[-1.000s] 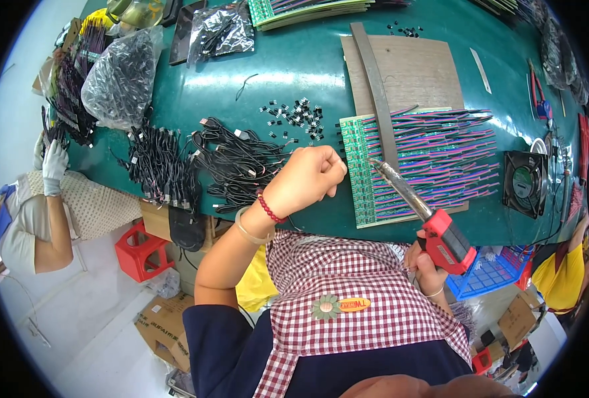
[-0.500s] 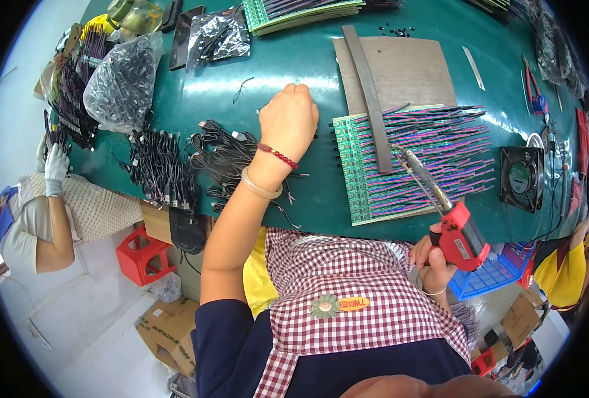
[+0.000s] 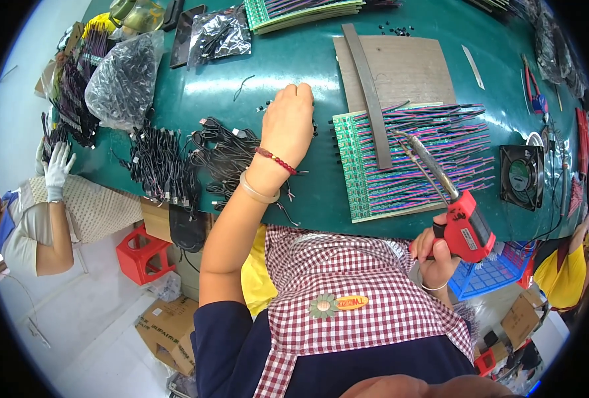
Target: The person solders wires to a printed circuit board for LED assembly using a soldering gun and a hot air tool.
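Note:
My left hand (image 3: 288,123) rests low over the green table with its fingers curled closed, and what they hold, if anything, is hidden. Tiny black parts (image 3: 262,107) lie beside those fingers. My right hand (image 3: 436,257) grips a red soldering gun (image 3: 468,229) by its handle. Its metal tip points far left, above a green circuit board panel (image 3: 351,169) with many black, pink and blue wires (image 3: 434,159). Across the panel lies a flat grey metal bar (image 3: 367,93), its far part on a brown board (image 3: 417,63). The tip looks apart from the solder rows.
Left of my hand lie black cable bundles (image 3: 162,166) and a clear bag of parts (image 3: 125,79). A black fan (image 3: 521,176) and red pliers (image 3: 533,86) are at right. A co-worker's gloved hand (image 3: 58,169) is far left. A blue basket (image 3: 483,275) stands below the table edge.
My right hand has moved slightly up and right with the soldering gun, its tip shifting away from the bar's end. My left hand has drifted slightly left. The co-worker's gloved hand has spread open.

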{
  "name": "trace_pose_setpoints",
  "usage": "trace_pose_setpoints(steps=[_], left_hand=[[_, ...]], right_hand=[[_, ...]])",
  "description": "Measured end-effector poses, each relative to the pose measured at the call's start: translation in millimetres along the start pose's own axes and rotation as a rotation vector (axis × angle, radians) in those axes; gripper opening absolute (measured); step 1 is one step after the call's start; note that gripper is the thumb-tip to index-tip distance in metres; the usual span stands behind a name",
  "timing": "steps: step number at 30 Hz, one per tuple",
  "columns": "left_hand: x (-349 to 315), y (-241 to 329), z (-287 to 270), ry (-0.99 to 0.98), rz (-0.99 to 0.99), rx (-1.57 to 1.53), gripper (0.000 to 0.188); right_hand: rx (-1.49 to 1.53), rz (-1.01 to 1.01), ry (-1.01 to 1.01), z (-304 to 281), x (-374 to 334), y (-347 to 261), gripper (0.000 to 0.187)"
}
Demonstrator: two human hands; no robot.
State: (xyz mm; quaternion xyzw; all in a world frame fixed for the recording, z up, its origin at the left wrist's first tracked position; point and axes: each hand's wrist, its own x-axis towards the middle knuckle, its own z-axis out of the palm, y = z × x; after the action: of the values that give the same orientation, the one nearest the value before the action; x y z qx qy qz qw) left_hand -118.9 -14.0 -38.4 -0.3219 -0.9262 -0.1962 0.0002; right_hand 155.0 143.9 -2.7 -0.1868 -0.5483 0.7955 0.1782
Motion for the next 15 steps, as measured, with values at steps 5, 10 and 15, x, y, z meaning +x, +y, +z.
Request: trace_pose_setpoints(steps=[5,10,15], left_hand=[[-1.2,-8.8,-9.2,0.028,-0.031,-0.133,0.009],[3.6,-6.4,-13.9,0.015,-0.022,-0.096,0.007],[6.8,-5.9,-5.4,-0.029,0.039,0.032,0.008]], right_hand=[[0.018,-0.015,0.015,0.0,0.1,-0.6,0.041],[0.042,0.016,0.012,-0.4,3.7,-0.1,0.041],[0.029,-0.025,-0.007,5.2,3.2,-3.6,0.041]])
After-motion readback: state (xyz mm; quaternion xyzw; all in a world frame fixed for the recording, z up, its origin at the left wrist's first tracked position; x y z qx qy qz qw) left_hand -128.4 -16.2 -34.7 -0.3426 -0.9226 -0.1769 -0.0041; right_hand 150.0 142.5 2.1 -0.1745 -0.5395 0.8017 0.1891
